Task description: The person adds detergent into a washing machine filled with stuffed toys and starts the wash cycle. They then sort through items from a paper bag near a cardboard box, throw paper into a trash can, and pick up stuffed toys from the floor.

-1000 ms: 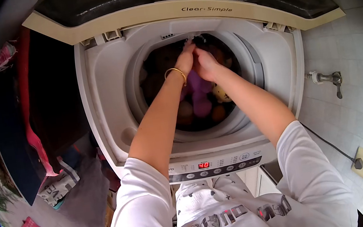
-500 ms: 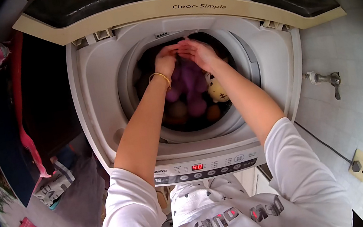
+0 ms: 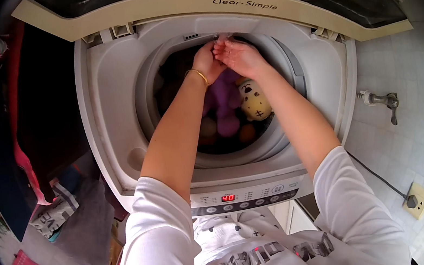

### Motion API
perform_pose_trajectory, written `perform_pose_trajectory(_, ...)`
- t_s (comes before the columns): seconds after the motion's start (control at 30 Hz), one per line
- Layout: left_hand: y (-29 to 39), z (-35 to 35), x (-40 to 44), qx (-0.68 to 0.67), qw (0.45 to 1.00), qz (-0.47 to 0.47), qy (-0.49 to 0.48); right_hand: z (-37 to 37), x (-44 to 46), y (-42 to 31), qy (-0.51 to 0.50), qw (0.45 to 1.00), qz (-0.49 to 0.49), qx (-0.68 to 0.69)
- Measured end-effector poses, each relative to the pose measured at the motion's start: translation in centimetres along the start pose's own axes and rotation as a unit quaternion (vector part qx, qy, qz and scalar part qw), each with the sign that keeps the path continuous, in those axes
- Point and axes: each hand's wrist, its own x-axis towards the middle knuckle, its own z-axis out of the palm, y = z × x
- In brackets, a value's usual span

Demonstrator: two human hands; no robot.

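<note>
Inside the drum of a top-loading washing machine [image 3: 101, 121], my left hand [image 3: 207, 63] and my right hand [image 3: 240, 58] are cupped side by side, fingers touching. They sit under the far rim, where water [image 3: 222, 37] appears to run down onto them. My right palm looks wet and its fingers are stretched out; the left fingers are partly hidden. Below the hands lies a purple plush toy [image 3: 225, 100]. Beside it, near my right wrist, is a yellow plush toy [image 3: 255, 103] with a stitched face. Darker round shapes around them are hard to make out.
The raised lid [image 3: 176, 6] stands behind the drum. A lit display [image 3: 228, 198] reads 40 on the front panel. To the right are a wall tap [image 3: 382, 100] and a plug in a socket [image 3: 418, 200]. A patterned bag [image 3: 55, 216] lies at left.
My hands have shifted slightly toward the far rim and remain cupped together. The view has moved a little, and more of the yellow plush toy shows.
</note>
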Motion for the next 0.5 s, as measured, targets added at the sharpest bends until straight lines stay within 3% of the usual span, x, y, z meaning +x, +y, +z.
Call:
perform_pose_trajectory(0.13,0.5,0.4,0.4,0.053,0.998,0.009,-0.024,1.7,-1.6,-1.8,0.013,0.988,-0.039,-0.151)
perform_pose_trajectory(0.27,1.4,1.2,-1.6,0.130,0.990,0.056,-0.005,-1.2,-1.2,-1.7,0.096,0.951,-0.101,-0.277)
perform_pose_trajectory(0.37,1.8,0.2,-2.5,0.168,0.982,0.078,0.021,-4.5,-0.6,-0.1,0.177,0.844,-0.101,-0.496)
perform_pose_trajectory(0.47,0.9,-4.0,-0.8,0.300,0.944,0.118,0.066,-2.1,-1.7,1.2,0.334,0.607,-0.065,-0.718)
perform_pose_trajectory(0.5,0.3,-5.7,-0.1,0.356,0.921,0.136,0.083,-2.7,-1.2,1.7,0.355,0.601,-0.007,-0.716)
